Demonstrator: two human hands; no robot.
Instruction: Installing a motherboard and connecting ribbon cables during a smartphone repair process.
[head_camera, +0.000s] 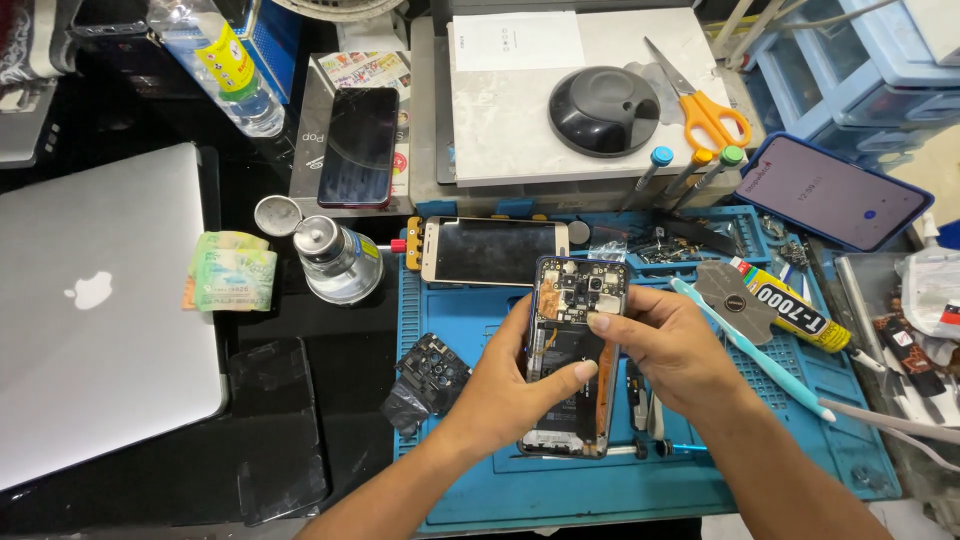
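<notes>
Blue repair mat (700, 480) beneath, my left hand (510, 385) cradles the opened smartphone (572, 350) — fingers wrapped — while my right hand (670, 345) pinches its upper edge steady.

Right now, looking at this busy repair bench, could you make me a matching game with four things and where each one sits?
Things:
1. opened phone
2. scissors
3. laptop
4. glue tube

Places:
A. far left, lid closed
B. on the pale board at the back
C. held in both hands
D. on the blue mat, right side

Pairs: 1-C, 2-B, 3-A, 4-D
</notes>
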